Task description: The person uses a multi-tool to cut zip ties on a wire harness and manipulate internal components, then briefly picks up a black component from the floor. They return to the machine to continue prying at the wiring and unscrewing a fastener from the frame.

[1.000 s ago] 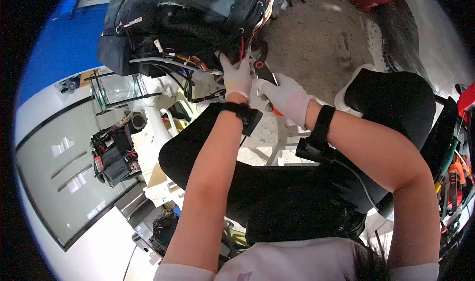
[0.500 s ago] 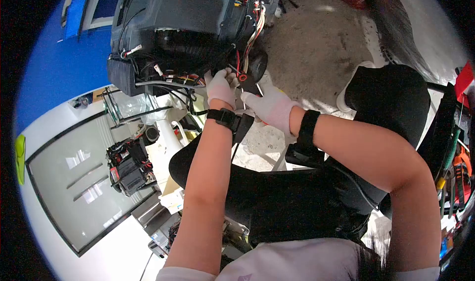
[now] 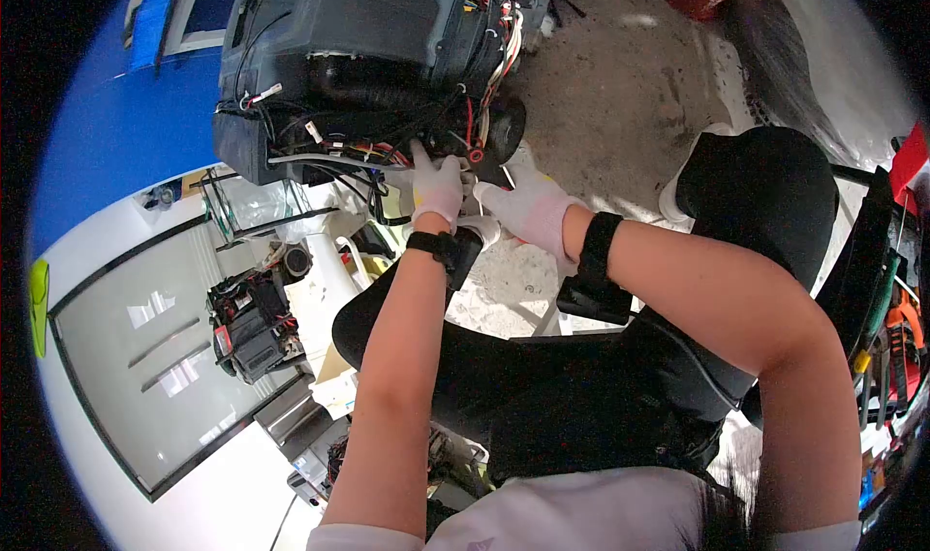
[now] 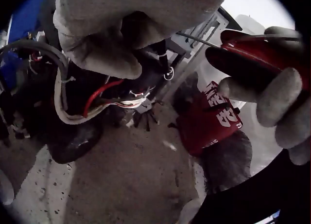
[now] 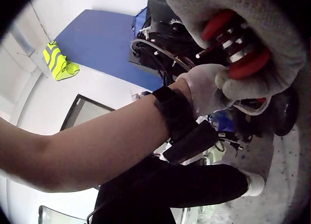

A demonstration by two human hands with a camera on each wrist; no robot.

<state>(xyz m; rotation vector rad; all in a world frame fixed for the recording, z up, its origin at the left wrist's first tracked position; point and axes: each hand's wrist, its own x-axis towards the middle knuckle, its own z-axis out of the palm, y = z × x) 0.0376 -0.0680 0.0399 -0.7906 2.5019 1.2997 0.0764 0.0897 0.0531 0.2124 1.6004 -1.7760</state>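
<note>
My gloved right hand (image 3: 533, 207) holds a red-and-black folding hex key set (image 3: 492, 171). In the right wrist view, metal keys lie stacked between the red end caps of the hex key set (image 5: 235, 46). One thin metal shaft (image 4: 194, 39) sticks out from it toward the left hand in the left wrist view. My gloved left hand (image 3: 438, 188) reaches up against the lower edge of a dark plastic assembly (image 3: 387, 18), its thumb and forefinger spread apart. Beside its fingers run a red wire (image 3: 470, 120) and pale wires. The shaft's tip is hidden behind the left hand.
A grey cable (image 3: 320, 160) and loose connectors hang along the assembly's lower edge. A red bag with white lettering (image 4: 211, 119) lies on the floor farther off. Hand tools (image 3: 903, 328) crowd the right edge. The person's black-clad legs flank the work.
The assembly and both hands have shifted in the head view as it turned. The left hand's fingers, curled half a second ago, are now spread. The right hand keeps hold of the hex key set.
</note>
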